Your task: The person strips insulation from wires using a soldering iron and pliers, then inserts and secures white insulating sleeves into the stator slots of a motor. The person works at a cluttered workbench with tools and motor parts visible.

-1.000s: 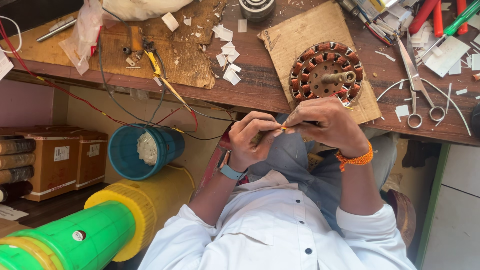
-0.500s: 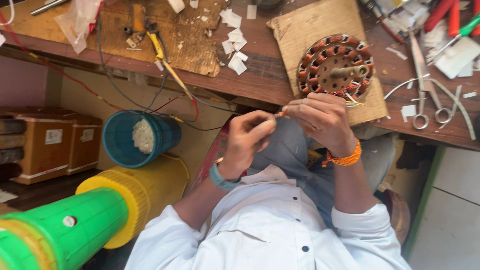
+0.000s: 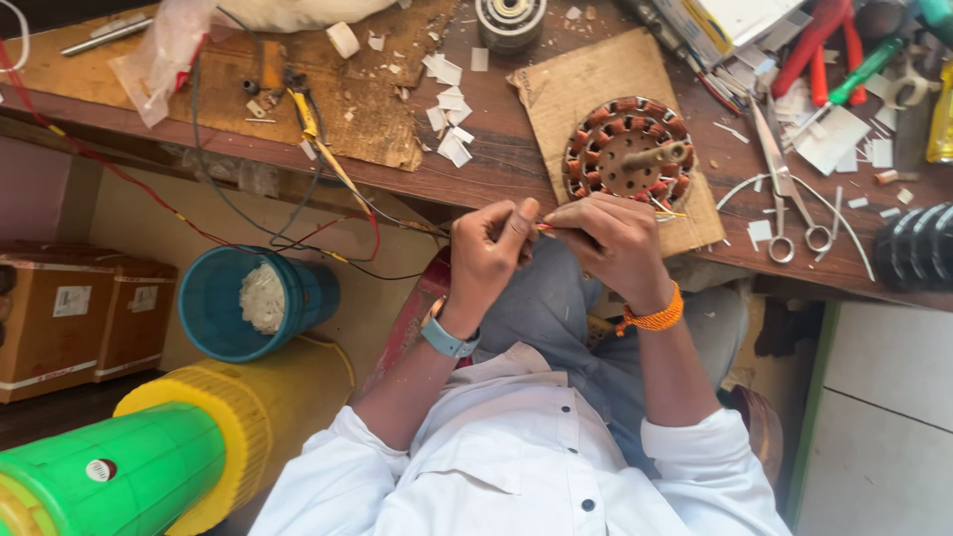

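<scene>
Pinching a thin wire lying left-to-right, both hands closed on it beside the stator.

Two brown cardboard boxes sit on the floor at the far left, side by side and touching, each with a small white rectangular label on its face and a pale strip along the bottom edge. There's a clear plastic bag lying crumpled on the bench top, upper left. Near the bottom left, the green cylinder has a little round white sticker on it. Top right, a flat white and yellow box lies among the tools.
</scene>
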A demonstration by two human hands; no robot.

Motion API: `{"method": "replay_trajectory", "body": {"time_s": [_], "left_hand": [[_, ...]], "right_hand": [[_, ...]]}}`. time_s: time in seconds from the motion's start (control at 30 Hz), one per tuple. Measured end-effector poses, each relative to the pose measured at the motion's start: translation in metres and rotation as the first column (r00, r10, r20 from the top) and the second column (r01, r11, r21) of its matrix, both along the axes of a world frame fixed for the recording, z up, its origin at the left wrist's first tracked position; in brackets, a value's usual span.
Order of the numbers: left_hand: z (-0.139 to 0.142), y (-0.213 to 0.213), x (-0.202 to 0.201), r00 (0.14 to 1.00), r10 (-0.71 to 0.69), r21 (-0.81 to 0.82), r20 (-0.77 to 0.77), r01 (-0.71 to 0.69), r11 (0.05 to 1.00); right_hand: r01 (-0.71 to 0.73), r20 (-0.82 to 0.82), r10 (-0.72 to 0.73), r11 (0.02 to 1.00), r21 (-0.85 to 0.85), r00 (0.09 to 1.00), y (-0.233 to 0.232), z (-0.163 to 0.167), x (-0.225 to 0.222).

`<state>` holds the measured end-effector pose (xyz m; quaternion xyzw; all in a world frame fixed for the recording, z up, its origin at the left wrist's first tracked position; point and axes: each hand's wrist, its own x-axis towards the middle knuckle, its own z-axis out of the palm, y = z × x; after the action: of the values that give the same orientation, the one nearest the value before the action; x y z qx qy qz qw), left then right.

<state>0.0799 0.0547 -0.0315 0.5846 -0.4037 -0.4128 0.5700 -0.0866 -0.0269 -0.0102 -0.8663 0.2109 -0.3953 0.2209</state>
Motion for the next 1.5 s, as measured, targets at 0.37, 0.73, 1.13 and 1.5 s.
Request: {"method": "replay_trajectory", "body": {"time_s": [0.37,0.73,1.13,1.5], "left_hand": [[-0.002,0.001,-0.005,0.994,-0.060,-0.003,-0.094,0.060,0.998],[-0.015,0.013,-0.010,0.883,-0.092,0.004,-0.460,0.106,0.994],[0.002,0.013,-0.001,0.929,-0.178,-0.078,-0.325,0.162,0.984],[-0.018,0.015,0.002,0.870,-0.183,-0.005,-0.458,0.203,0.979]], "right_hand": [[0.047,-0.057,-0.049,0.998,-0.043,0.997,0.003,0.007,0.003],[-0.047,-0.043,0.043,0.995,-0.084,0.998,0.001,0.001,-0.001],[0.017,-0.132,-0.015,1.000,0.014,0.991,0.005,-0.004,-0.001],[0.038,-0.132,-0.058,0.988,-0.147,0.990,0.009,-0.015,-0.001]]}}
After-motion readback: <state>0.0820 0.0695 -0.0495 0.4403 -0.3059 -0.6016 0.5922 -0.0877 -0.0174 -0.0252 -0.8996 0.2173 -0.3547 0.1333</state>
